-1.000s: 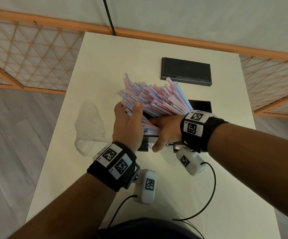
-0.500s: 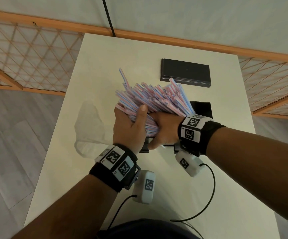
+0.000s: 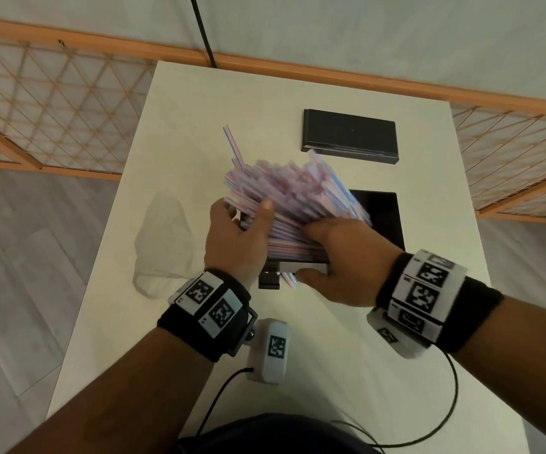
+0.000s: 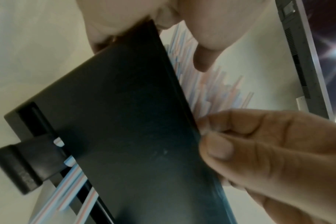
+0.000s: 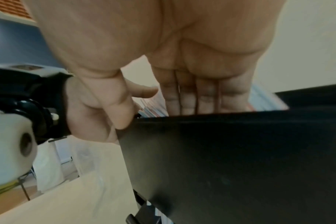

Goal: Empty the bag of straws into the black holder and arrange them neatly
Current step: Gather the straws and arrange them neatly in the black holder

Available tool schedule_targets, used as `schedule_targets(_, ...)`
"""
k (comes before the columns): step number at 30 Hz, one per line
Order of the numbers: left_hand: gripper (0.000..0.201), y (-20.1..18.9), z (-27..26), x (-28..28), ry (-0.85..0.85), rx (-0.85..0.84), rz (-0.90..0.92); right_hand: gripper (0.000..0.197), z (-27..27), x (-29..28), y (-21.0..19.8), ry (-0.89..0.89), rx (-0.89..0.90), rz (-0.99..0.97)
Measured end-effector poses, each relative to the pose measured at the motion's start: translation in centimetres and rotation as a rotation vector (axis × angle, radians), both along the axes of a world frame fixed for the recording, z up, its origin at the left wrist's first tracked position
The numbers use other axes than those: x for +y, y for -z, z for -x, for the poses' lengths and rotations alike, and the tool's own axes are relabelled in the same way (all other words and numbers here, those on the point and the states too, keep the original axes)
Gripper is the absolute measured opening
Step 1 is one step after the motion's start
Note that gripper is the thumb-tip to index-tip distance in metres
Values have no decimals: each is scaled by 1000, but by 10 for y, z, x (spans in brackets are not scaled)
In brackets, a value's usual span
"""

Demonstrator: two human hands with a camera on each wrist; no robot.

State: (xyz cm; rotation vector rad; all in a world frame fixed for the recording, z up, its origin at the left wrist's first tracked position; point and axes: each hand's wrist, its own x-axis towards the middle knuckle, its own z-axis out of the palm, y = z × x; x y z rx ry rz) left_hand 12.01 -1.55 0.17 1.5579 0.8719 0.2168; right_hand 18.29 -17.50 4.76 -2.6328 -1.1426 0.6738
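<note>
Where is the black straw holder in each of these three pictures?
Head: black holder sits centre, mostly hidden under the straws.
Left wrist: its dark wall fills the middle.
Right wrist: its wall fills the lower right.
Shared landmark: the striped straws.

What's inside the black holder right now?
Striped straws, a fanned, uneven bundle sticking out the top; a few ends poke out below. The holder walls hide the rest.

Two hands, the left hand (image 3: 237,239) and the right hand (image 3: 346,257), are showing. One black holder (image 3: 301,266) is sitting on one desk (image 3: 199,103). Beside the holder, one clear bag (image 3: 163,237) and one black lid (image 3: 350,136) are lying. The straws (image 3: 297,194) are too many to count.
</note>
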Motion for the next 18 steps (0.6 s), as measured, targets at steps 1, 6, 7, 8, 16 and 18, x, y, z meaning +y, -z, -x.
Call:
schedule_targets(1, 53, 0, -1, 0, -5, 1, 26, 43, 2, -5, -2, -4, -5, 2)
schedule_targets(6, 44, -6, -4, -4, 17, 9, 66, 25, -3, -12, 7, 28, 70, 185)
schedule_targets(7, 45, -5, -4, -4, 25, 20, 57, 24, -4, -11, 10, 38, 69, 198)
schedule_targets(8, 44, -5, -4, -3, 36, 30, 40, 24, -4, -10, 12, 45, 63, 198)
schedule_targets(16, 48, -6, -1, -5, 77, 75, -7, 51, 2, -3, 24, 65, -44, 337)
schedule_targets(18, 56, -5, -1, -5, 80, 68, -15, 50, -1, 0, 22, 71, 20, 307)
